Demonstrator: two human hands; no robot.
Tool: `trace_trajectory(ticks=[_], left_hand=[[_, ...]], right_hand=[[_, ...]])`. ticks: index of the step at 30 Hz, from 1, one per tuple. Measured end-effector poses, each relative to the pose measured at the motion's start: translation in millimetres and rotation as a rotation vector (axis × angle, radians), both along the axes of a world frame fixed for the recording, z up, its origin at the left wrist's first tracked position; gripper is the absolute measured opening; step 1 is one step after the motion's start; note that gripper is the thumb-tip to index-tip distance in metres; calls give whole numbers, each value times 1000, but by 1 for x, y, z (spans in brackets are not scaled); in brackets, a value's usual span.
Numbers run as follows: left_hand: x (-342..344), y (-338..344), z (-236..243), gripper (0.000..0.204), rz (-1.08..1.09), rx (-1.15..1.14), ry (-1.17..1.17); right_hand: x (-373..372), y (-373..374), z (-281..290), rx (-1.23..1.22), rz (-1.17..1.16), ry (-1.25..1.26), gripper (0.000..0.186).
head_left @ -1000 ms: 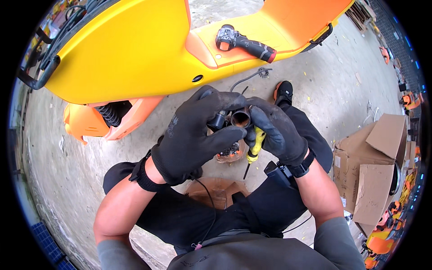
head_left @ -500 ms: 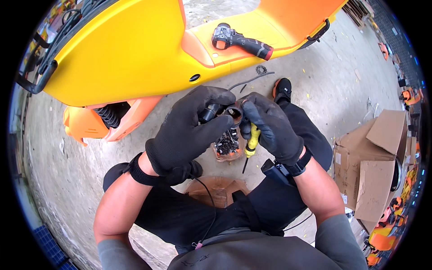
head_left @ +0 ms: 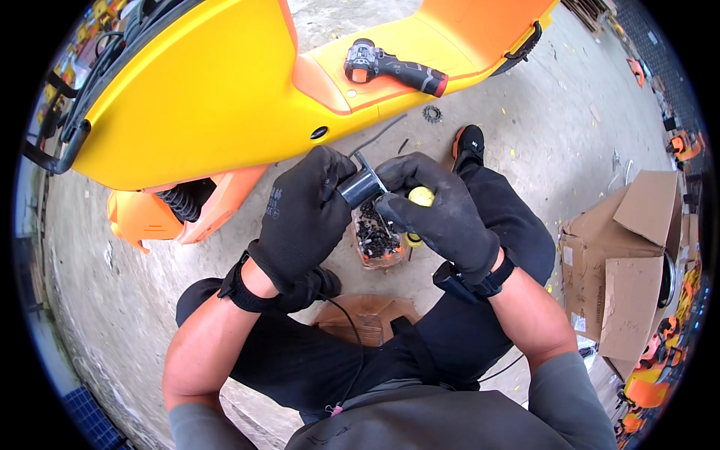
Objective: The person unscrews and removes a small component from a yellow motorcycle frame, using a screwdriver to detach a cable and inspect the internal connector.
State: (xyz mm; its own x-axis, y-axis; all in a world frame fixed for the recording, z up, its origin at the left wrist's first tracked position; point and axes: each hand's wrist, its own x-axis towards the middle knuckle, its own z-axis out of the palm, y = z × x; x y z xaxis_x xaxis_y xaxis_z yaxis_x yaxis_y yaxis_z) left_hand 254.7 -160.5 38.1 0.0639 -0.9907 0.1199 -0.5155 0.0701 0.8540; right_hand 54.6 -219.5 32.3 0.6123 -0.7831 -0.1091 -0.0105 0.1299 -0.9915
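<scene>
My left hand [head_left: 300, 214], in a black glove, grips a short black cylinder with a flange [head_left: 361, 187] in front of me, between my knees. The flange faces up and right. My gloved right hand [head_left: 446, 210] is closed round a screwdriver with a yellow handle [head_left: 421, 196], whose shaft is mostly hidden under the hand. Its thumb and forefinger touch the flange edge of the cylinder. Below both hands, a clear tub [head_left: 384, 262] full of small dark screws stands on the floor, partly covered by my right hand.
A yellow and orange scooter [head_left: 202, 90] stands ahead, with a cordless impact driver [head_left: 397, 71] on its footboard. A dark toothed ring [head_left: 432, 114] lies on the concrete. An open cardboard box [head_left: 619, 285] stands at right. Flattened cardboard [head_left: 364, 313] lies between my legs.
The cylinder has turned, so its side now shows instead of its open end. My right hand has rotated, tipping the screwdriver so its handle end faces up. The view has shifted slightly.
</scene>
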Motion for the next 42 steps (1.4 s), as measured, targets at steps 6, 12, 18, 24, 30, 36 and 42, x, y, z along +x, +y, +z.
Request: trace_trajectory(ticks=[6, 12, 18, 24, 30, 36, 42], left_hand=[[0, 4, 2, 10, -41, 59, 35], [-2, 3, 8, 14, -140, 117, 173], [12, -2, 9, 27, -11, 181, 331], [18, -4, 8, 28, -120, 159, 532], [19, -6, 6, 21, -159, 226, 361], [18, -5, 6, 18, -81, 299, 337], [19, -6, 8, 14, -15, 277, 461]], right_hand=[[2, 3, 3, -89, -64, 80, 23], [-1, 0, 0, -203, -160, 172, 18], [-9, -7, 0, -133, -165, 122, 17], [-4, -4, 8, -116, -94, 196, 18], [-6, -4, 1, -142, -93, 198, 17], [-6, -7, 2, -23, -51, 118, 16], [-10, -10, 3, 31, -15, -16, 19]])
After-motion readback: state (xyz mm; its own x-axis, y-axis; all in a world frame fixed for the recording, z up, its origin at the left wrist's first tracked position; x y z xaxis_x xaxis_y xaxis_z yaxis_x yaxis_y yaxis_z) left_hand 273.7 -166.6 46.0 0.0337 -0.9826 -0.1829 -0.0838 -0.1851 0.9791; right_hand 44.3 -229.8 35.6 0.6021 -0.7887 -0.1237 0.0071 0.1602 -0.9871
